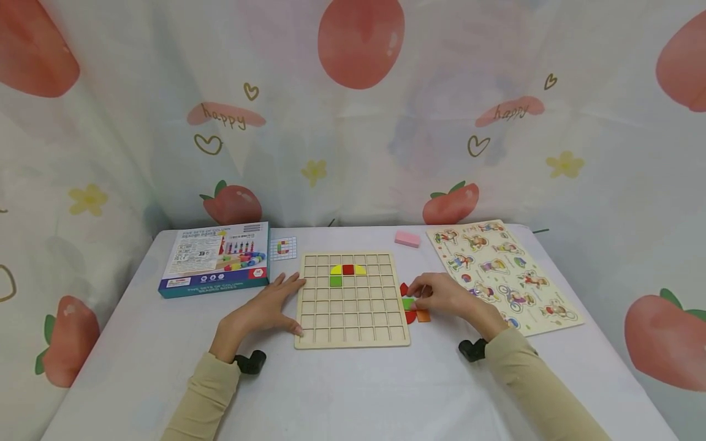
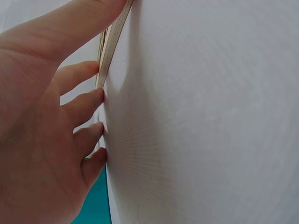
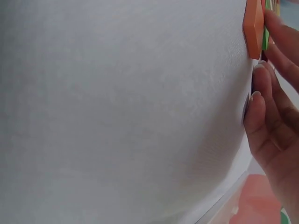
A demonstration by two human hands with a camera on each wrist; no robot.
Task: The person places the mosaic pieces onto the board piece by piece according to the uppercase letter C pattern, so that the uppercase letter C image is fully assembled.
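Observation:
A wooden grid board (image 1: 353,318) lies in the middle of the white table (image 1: 353,392). Its top rows hold a red square (image 1: 348,269) between two yellow quarter pieces, with a green square (image 1: 335,281) below the left one. My left hand (image 1: 273,306) lies flat on the table, fingers straight against the board's left edge (image 2: 110,49). My right hand (image 1: 441,297) is just right of the board, over several loose pieces. Its fingertips pinch a green piece (image 1: 409,303), beside an orange piece (image 3: 253,28) and red ones (image 1: 410,316).
A boxed toy (image 1: 215,257) sits at the back left, with a small pattern card (image 1: 284,248) next to it. A pink block (image 1: 407,238) lies behind the board. A flat picture puzzle board (image 1: 502,275) lies to the right. A printed curtain surrounds the table.

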